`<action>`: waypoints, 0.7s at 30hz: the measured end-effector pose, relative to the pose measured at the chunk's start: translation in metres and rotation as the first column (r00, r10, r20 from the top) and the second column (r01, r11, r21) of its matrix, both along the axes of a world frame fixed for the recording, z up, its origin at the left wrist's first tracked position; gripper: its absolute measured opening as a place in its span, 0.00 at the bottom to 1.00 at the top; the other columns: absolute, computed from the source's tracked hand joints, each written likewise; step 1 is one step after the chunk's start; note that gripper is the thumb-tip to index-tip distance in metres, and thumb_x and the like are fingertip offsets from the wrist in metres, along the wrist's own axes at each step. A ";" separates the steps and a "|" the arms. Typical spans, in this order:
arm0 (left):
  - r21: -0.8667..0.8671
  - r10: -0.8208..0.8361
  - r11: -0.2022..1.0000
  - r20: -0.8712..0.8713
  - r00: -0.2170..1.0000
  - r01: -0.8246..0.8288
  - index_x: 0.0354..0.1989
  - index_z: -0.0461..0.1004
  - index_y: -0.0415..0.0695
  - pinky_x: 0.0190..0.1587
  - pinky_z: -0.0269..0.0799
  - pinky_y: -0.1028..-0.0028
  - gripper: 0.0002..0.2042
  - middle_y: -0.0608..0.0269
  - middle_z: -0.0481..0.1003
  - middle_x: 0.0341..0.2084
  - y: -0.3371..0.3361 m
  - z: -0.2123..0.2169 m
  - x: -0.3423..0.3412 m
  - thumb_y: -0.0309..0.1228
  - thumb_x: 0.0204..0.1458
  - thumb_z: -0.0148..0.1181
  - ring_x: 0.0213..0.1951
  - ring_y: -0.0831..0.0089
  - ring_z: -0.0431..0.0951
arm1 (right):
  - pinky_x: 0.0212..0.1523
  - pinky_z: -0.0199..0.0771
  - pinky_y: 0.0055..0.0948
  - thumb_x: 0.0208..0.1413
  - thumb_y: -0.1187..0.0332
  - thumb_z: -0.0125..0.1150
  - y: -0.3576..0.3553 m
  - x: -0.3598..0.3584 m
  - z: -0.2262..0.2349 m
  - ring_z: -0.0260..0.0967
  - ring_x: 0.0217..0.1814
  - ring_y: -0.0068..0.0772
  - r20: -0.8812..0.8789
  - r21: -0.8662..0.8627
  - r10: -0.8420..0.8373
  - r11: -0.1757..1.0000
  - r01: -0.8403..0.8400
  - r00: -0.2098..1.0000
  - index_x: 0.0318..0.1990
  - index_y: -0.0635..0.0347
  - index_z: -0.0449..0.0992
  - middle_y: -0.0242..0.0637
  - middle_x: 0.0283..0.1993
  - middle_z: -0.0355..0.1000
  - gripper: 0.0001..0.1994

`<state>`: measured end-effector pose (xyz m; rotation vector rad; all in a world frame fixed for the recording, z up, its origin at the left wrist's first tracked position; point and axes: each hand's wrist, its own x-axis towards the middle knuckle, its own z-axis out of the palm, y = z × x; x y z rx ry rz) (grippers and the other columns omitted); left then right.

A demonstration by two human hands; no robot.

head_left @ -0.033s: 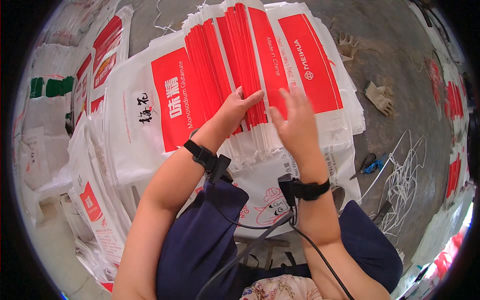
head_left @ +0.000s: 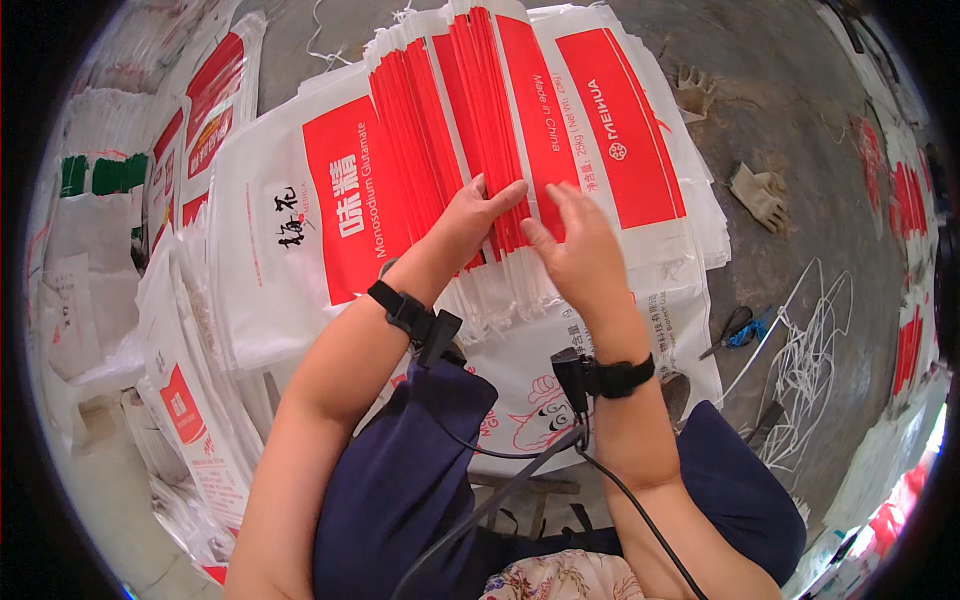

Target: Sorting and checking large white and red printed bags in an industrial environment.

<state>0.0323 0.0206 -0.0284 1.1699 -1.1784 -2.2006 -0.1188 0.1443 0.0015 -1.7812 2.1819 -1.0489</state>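
A thick stack of white-and-red woven sacks (head_left: 640, 130) lies before me. On top, several sacks are bunched so their red edges (head_left: 480, 90) stand in narrow, overlapping pleats. My left hand (head_left: 468, 218) is closed on the near part of these pleats, its thumb pointing right across them; its other fingers are mostly hidden. Just to the right, my right hand (head_left: 585, 258) is open, fingers apart, hovering over or lightly touching the top sack; which of these, I cannot tell. Nothing shows in its grasp. Each wrist wears a black strap with a small box.
More sacks (head_left: 185, 410) are piled at the left, some with green bands (head_left: 118, 174). On the grey floor to the right lie work gloves (head_left: 762, 197), scissors with blue on the handle (head_left: 742, 330) and a tangle of white cord (head_left: 805, 370). Black cables hang between my wrists.
My right hand has shifted slightly toward me, its fingers now less blurred and lower over the sack. The left hand and the sacks look unmoved.
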 end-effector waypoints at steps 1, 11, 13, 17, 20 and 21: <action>-0.001 -0.001 1.000 0.001 1.000 0.001 0.65 0.61 0.33 0.54 0.81 0.66 0.29 0.52 0.75 0.54 0.000 -0.003 0.001 0.37 0.64 0.63 0.53 0.67 0.79 | 0.69 0.65 0.47 0.58 0.61 0.66 0.001 0.007 -0.006 0.65 0.68 0.58 0.090 0.060 0.021 0.998 -0.027 0.996 0.59 0.69 0.74 0.56 0.65 0.69 0.25; 0.048 0.061 0.997 -0.073 0.995 -0.058 0.64 0.62 0.34 0.52 0.80 0.66 0.29 0.50 0.75 0.54 -0.005 -0.001 -0.001 0.42 0.64 0.62 0.52 0.66 0.79 | 0.66 0.68 0.44 0.58 0.59 0.65 -0.008 0.004 -0.012 0.69 0.65 0.54 0.196 0.111 0.021 0.993 -0.043 0.980 0.60 0.70 0.73 0.56 0.63 0.71 0.27; 0.075 0.087 0.994 -0.057 0.995 -0.082 0.63 0.63 0.34 0.52 0.80 0.65 0.28 0.50 0.75 0.54 -0.006 0.000 -0.001 0.41 0.64 0.62 0.52 0.65 0.79 | 0.66 0.68 0.44 0.58 0.59 0.65 -0.007 0.008 -0.011 0.69 0.65 0.54 0.165 0.105 0.011 0.994 -0.028 0.986 0.60 0.70 0.74 0.56 0.62 0.71 0.27; 0.131 0.063 0.990 -0.054 0.997 -0.055 0.62 0.64 0.37 0.55 0.80 0.63 0.22 0.51 0.75 0.54 -0.008 0.003 0.000 0.35 0.65 0.60 0.53 0.64 0.80 | 0.65 0.70 0.44 0.57 0.61 0.65 -0.007 0.009 -0.014 0.71 0.63 0.53 0.124 0.102 -0.012 0.995 0.000 0.992 0.60 0.70 0.73 0.57 0.60 0.73 0.27; 0.081 0.027 0.996 -0.040 0.999 -0.023 0.61 0.65 0.37 0.54 0.82 0.62 0.21 0.52 0.76 0.53 -0.010 -0.004 0.005 0.35 0.66 0.60 0.53 0.65 0.80 | 0.60 0.74 0.44 0.57 0.65 0.63 -0.011 0.011 -0.012 0.73 0.60 0.53 0.168 0.066 0.001 0.998 -0.013 0.986 0.62 0.67 0.73 0.56 0.58 0.74 0.26; 0.054 0.005 0.999 -0.024 1.000 -0.004 0.60 0.65 0.37 0.53 0.82 0.62 0.20 0.53 0.76 0.53 -0.010 -0.005 0.005 0.35 0.66 0.60 0.53 0.65 0.80 | 0.60 0.74 0.44 0.57 0.65 0.63 -0.011 0.009 -0.013 0.73 0.60 0.53 0.167 0.067 0.000 0.998 -0.011 0.986 0.62 0.67 0.73 0.56 0.58 0.74 0.26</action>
